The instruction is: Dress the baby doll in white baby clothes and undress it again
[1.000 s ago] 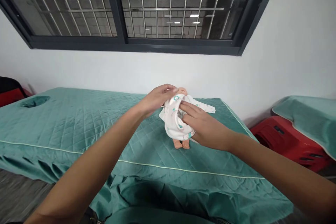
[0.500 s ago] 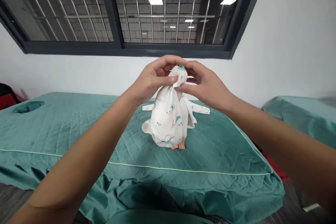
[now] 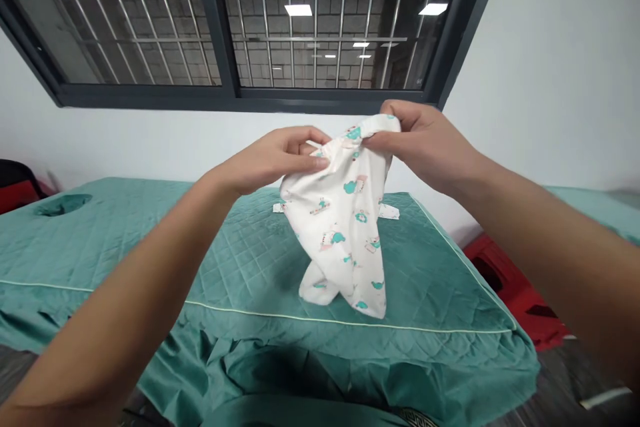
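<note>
Both hands are on the baby pants (image 3: pixel 345 220). The left hand (image 3: pixel 280 157) is part closed, thumb in front and fingers curled behind the upper left edge; the right hand (image 3: pixel 425 143) is a bit higher, closed tighter in a pinch on the waistband (image 3: pixel 377 127). So the waist end points up and both legs hang down, long axis pretty much vertical, with the top edge slanting up toward the right hand.

Half a second ago the pants were bunched at the top with the hands nearly together, and little feet showed underneath. Now the hands are farther apart, the cloth is spread wider and those feet are hidden.

Looks-wise: soft white fabric, teal and pink cartoon prints, a few loose folds down the middle. Shorter-looking leg on the left, longer one on the right. They're up over the green quilted bed cover (image 3: pixel 250 267); can't tell if the hems touch it. White printed sleeve ends (image 3: pixel 389 211) poke out behind on both sides. Farther out: white wall (image 3: pixel 550 80), dark-framed window (image 3: pixel 320 100) with bars, red plastic stool (image 3: pixel 520 300) lower right.
</note>
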Demonstrator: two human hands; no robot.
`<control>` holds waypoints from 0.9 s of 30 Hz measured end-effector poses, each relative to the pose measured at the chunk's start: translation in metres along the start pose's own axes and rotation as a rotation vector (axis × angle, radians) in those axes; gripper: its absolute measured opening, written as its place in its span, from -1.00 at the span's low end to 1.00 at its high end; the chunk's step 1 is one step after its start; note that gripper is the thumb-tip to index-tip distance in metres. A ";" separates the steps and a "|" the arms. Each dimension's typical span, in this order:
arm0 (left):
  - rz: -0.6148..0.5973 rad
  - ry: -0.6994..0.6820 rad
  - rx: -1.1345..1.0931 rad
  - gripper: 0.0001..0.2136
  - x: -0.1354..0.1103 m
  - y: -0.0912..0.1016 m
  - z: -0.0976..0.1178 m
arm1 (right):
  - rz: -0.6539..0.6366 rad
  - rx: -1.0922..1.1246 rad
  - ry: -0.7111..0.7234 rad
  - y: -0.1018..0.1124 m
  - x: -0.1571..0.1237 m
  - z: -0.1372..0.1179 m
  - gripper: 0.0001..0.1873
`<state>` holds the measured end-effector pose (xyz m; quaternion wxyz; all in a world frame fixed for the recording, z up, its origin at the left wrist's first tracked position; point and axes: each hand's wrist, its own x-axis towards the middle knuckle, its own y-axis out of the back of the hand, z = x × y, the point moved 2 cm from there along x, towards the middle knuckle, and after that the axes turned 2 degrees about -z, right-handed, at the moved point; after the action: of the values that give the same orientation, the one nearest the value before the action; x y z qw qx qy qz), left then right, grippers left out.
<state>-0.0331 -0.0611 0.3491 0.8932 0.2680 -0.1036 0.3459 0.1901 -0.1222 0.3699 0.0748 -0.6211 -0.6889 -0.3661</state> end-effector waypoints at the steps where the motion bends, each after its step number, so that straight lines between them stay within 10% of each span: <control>1: -0.041 0.032 0.064 -0.79 -0.003 0.001 0.002 | 0.008 0.018 -0.005 0.006 -0.001 0.001 -0.66; 6: 0.037 -0.003 0.222 -0.72 -0.004 0.001 0.003 | -0.013 -0.082 -0.099 0.021 -0.007 0.019 -0.70; 15: 0.148 -0.014 0.227 -0.74 0.018 -0.023 -0.014 | -0.252 0.094 -0.109 -0.035 -0.013 0.030 -0.65; 22: -0.293 0.278 0.073 -0.70 0.000 -0.012 -0.035 | -0.020 0.233 -0.083 -0.024 -0.004 0.038 -0.62; 27: 0.077 0.047 -0.332 -0.59 0.010 -0.021 -0.054 | -0.078 0.364 -0.244 -0.024 -0.012 0.056 -0.62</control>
<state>-0.0114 -0.0381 0.2991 0.9135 0.1043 -0.1487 0.3641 0.1903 -0.0972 0.3129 0.0878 -0.6099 -0.7711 -0.1604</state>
